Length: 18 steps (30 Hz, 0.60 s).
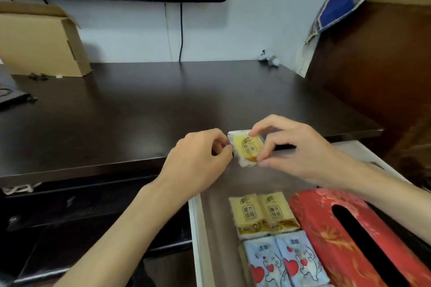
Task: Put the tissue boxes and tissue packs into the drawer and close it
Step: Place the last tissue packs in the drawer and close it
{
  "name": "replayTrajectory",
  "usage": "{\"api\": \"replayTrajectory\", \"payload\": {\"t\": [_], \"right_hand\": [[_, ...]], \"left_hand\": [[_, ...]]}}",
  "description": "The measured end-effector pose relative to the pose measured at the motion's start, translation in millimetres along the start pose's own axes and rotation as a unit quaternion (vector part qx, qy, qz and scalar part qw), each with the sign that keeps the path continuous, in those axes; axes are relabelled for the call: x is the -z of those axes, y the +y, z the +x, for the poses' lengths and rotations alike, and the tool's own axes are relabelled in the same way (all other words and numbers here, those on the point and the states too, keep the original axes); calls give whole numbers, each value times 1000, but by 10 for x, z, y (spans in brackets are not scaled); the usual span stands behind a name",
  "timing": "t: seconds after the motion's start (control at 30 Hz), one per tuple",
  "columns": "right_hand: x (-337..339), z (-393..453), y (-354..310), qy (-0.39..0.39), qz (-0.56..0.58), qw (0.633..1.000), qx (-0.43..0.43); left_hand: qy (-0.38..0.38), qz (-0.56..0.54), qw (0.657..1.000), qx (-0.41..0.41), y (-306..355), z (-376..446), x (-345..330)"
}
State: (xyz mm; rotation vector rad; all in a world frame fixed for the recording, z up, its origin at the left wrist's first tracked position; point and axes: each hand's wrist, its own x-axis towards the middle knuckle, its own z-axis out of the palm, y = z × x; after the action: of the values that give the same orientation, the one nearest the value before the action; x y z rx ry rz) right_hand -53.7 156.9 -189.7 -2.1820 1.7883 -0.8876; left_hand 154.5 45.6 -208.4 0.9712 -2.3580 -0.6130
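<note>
Open drawer — back half bare

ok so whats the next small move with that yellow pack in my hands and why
Probably lower the yellow tissue pack into the open drawer, onto the bare strip behind the two yellow packs. The right hand pinches it, the left hand touches its edge, and it is above the drawer's back end.

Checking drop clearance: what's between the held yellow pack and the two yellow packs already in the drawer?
Head view: only bare drawer floor lies between the held yellow pack and the two yellow packs.
</note>
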Motion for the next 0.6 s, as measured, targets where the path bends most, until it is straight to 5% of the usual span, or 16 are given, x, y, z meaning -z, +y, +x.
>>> {"api": "replayTrajectory", "payload": {"t": [0.3, 0.6], "right_hand": [[-78, -1520, -229, -98, -22, 992, -76], [-124, -1297, -293, -49, -153, 985, -66]], "left_hand": [[-208, 27, 974, -87, 313, -680, -384], [-124, 126, 980, -94, 201, -775, -546]]}}
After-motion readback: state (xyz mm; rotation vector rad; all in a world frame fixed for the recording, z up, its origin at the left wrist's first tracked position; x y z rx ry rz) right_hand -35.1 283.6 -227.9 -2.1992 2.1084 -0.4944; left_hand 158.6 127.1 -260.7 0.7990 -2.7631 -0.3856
